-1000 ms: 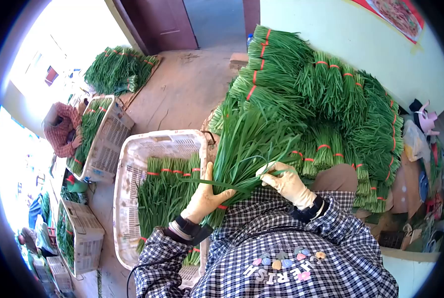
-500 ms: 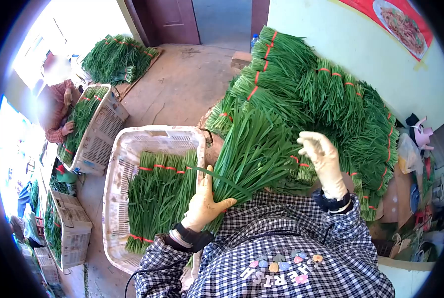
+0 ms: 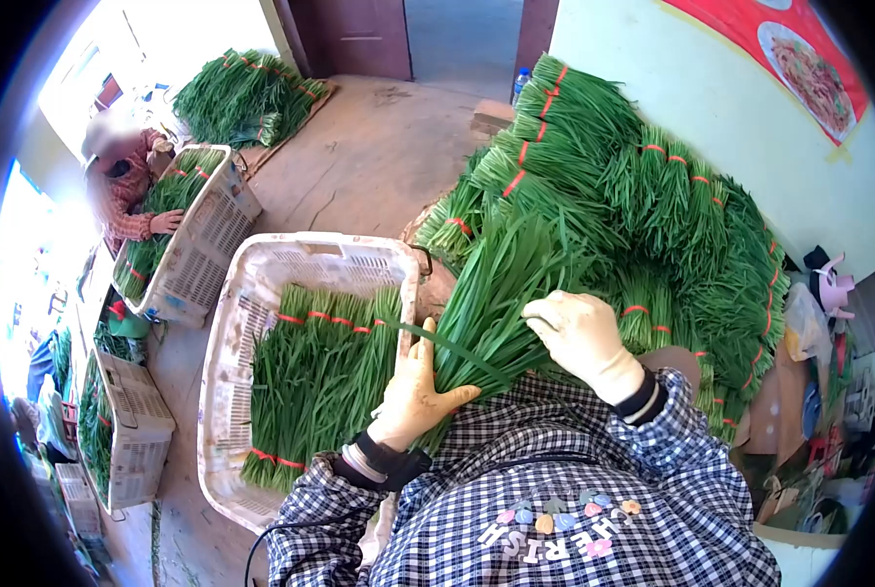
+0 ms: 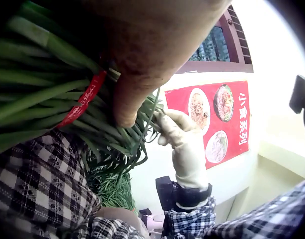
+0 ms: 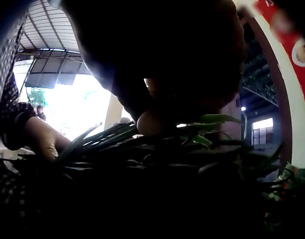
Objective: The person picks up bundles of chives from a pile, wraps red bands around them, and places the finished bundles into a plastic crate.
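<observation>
Left hand (image 3: 415, 399) grips greens (image 3: 491, 308) beside crate edge (image 3: 410, 292).

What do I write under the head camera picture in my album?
Beside a white crate, the left hand grips a leafy green bundle, right hand at its leaves.

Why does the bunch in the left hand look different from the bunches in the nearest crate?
The held bunch is gripped by the left hand; the crate bunches lie in the crate. The held bunch fans out; the crate bunches are packed side by side. Both are green with red bands.
</observation>
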Demonstrator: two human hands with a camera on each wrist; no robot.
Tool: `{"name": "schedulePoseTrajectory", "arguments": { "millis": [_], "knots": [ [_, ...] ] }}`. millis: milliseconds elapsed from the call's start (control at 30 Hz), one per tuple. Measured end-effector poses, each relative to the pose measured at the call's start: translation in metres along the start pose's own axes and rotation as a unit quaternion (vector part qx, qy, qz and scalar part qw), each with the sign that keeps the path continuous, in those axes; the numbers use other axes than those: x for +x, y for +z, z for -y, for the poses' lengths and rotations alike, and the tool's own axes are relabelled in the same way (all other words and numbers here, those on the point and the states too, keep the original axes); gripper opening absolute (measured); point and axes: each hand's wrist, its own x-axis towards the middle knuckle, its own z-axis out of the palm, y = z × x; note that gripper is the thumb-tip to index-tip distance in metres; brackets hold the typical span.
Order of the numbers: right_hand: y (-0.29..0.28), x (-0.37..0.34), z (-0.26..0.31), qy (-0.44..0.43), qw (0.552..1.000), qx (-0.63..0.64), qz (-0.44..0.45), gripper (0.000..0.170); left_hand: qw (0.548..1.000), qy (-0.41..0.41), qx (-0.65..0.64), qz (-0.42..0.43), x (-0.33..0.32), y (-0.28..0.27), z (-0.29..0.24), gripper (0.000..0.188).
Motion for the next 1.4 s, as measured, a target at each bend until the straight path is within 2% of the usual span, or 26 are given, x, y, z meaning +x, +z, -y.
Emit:
{"name": "schedulePoseTrajectory", "arguments": {
  "millis": [67,100,133,167,233,267,300,367,500,600,633,700,767,833,867,900,933,967,1033,1067,1100,1167,1233,1300,1367,1400],
  "knots": [
    [-0.03,0.001,0.019,-0.03,0.999,-0.03,0.003,0.006,1.0,-0.009,-0.017,0.007,0.001,0.0,0.001,0.128],
    [-0.039,0.001,0.027,-0.059,0.997,-0.057,0.004,0.005,1.0,0.026,-0.012,-0.004,0.001,0.0,0.003,0.127],
    [-0.041,0.001,0.031,-0.092,0.994,-0.044,-0.05,0.006,0.998,0.061,-0.007,-0.014,0.001,0.0,0.006,0.126],
    [-0.04,0.0,0.031,-0.093,0.994,-0.043,-0.048,0.006,0.998,0.058,-0.008,-0.015,0.001,0.0,0.011,0.126],
    [-0.041,-0.003,0.025,-0.066,0.996,-0.058,-0.01,0.009,0.993,0.087,-0.077,0.026,0.001,-0.004,0.022,0.126],
    [-0.037,-0.001,0.02,-0.067,0.997,-0.007,-0.042,0.012,0.989,0.073,-0.115,0.051,-0.003,-0.011,0.017,0.121],
    [-0.038,-0.002,0.018,-0.057,0.998,0.005,-0.034,0.021,0.99,0.07,-0.115,0.049,-0.004,-0.016,0.017,0.121],
    [-0.035,-0.005,0.016,-0.079,0.996,0.019,-0.048,0.03,0.982,0.069,-0.141,0.109,-0.005,-0.023,0.02,0.111],
    [-0.048,-0.004,0.032,-0.114,0.992,-0.034,-0.031,0.035,0.975,0.046,-0.191,0.102,-0.007,-0.023,0.02,0.107],
    [-0.059,-0.004,0.045,-0.192,0.98,-0.055,-0.026,0.036,0.98,0.044,-0.178,0.071,-0.005,-0.013,0.02,0.105],
    [-0.072,-0.001,0.058,-0.231,0.965,-0.123,-0.015,0.03,0.983,0.044,-0.168,0.055,-0.005,-0.01,0.022,0.104],
    [-0.093,-0.003,0.075,-0.247,0.955,-0.165,0.021,0.026,0.985,0.038,-0.161,0.043,-0.004,-0.006,0.024,0.104],
    [-0.112,-0.004,0.082,-0.215,0.965,-0.15,0.011,0.022,0.987,0.036,-0.154,0.031,-0.003,-0.004,0.023,0.104],
    [-0.119,-0.003,0.058,-0.189,0.968,-0.141,-0.084,0.019,0.982,0.01,-0.181,0.05,-0.005,-0.01,0.019,0.104],
    [-0.122,-0.005,0.041,-0.069,0.993,-0.055,-0.081,0.019,0.983,0.012,-0.174,0.053,-0.005,-0.013,0.016,0.105],
    [-0.127,-0.008,0.025,0.051,0.995,0.032,-0.078,0.019,0.983,0.016,-0.176,0.055,-0.005,-0.014,0.016,0.105],
    [-0.131,-0.006,0.013,0.172,0.965,0.163,-0.114,0.02,0.981,0.009,-0.182,0.059,-0.006,-0.014,0.015,0.105],
    [-0.135,-0.005,0.002,0.288,0.901,0.289,-0.146,0.022,0.98,0.0,-0.188,0.064,-0.007,-0.015,0.014,0.106],
    [-0.131,-0.017,-0.037,0.376,0.751,0.504,-0.202,0.021,0.977,-0.014,-0.199,0.076,-0.006,-0.016,0.012,0.108],
    [-0.125,-0.024,-0.047,0.349,0.709,0.589,-0.17,0.026,0.983,0.005,-0.171,0.071,-0.005,-0.014,0.016,0.109],
    [-0.118,-0.029,-0.05,0.352,0.714,0.591,-0.129,0.034,0.987,0.025,-0.142,0.065,-0.003,-0.013,0.017,0.109],
    [-0.108,-0.031,-0.041,0.343,0.744,0.573,-0.015,0.036,0.986,0.037,-0.151,0.063,-0.003,-0.011,0.015,0.111],
    [-0.102,-0.017,-0.018,0.381,0.774,0.502,0.058,0.029,0.987,0.03,-0.15,0.05,-0.003,-0.009,0.015,0.112],
    [-0.093,-0.005,-0.01,0.375,0.804,0.454,0.081,0.03,0.991,0.049,-0.12,0.037,-0.003,-0.005,0.018,0.114],
    [-0.087,0.01,-0.006,0.37,0.82,0.427,0.087,0.028,0.993,0.05,-0.106,0.016,-0.007,-0.003,0.014,0.101],
    [-0.083,0.016,-0.005,0.365,0.841,0.388,0.094,0.026,0.993,0.05,-0.106,0.016,-0.008,0.0,0.018,0.101]
  ]
}}
